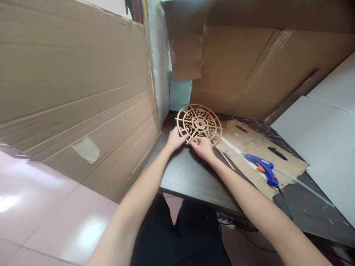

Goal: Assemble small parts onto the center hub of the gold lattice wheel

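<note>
A round golden openwork wheel [203,117] with spokes and scroll ornaments stands tilted above the dark table. My left hand [176,139] grips its lower left rim, thumb laid over the front. At the bottom of the rim, my right hand [203,147] has its fingers pinched at a short spoke-like piece; whether that piece is loose or part of the wheel I cannot make out. Just right of my right hand lies a thin wooden stick [225,158] with a thicker end.
On a cardboard sheet [244,138] to the right lies a blue glue gun [263,168] with an orange trigger, its cord running off the table edge. A clear glue stick [307,187] lies beside it. Cardboard walls [83,74] enclose the left and back; thin wires [263,127] lie behind.
</note>
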A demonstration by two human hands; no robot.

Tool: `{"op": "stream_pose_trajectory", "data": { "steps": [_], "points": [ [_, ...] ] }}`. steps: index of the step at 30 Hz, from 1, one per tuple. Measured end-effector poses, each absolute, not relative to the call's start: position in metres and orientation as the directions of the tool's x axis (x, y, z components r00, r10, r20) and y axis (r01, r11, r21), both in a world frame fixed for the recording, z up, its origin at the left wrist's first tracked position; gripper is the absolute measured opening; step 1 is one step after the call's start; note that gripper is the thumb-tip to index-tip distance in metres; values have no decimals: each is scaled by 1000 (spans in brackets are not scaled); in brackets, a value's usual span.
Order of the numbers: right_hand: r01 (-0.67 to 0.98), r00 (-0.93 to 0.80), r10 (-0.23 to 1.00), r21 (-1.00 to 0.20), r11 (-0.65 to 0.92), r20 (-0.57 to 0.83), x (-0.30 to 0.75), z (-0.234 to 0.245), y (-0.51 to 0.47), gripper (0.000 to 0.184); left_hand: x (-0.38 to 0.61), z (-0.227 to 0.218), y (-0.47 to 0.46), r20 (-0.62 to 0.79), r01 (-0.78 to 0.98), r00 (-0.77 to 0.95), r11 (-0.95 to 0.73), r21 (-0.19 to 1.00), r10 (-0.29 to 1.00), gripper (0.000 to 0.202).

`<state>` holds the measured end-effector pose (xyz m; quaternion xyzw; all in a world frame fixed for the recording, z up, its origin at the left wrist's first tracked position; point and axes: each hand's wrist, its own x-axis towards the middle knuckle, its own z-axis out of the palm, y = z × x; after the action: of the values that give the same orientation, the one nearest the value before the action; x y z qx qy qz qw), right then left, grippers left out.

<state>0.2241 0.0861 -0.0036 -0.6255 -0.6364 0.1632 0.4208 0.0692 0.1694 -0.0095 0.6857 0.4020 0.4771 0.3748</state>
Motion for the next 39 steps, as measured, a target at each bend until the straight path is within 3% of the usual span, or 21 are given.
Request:
{"op": "stream_pose_trajectory", "data": {
  "steps": [39],
  "points": [
    [724, 96, 926, -664, 186, 364, 223, 1, 84, 27, 69, -4, 164, 323, 168, 187, -354, 920, 928, 31]
  ]
}}
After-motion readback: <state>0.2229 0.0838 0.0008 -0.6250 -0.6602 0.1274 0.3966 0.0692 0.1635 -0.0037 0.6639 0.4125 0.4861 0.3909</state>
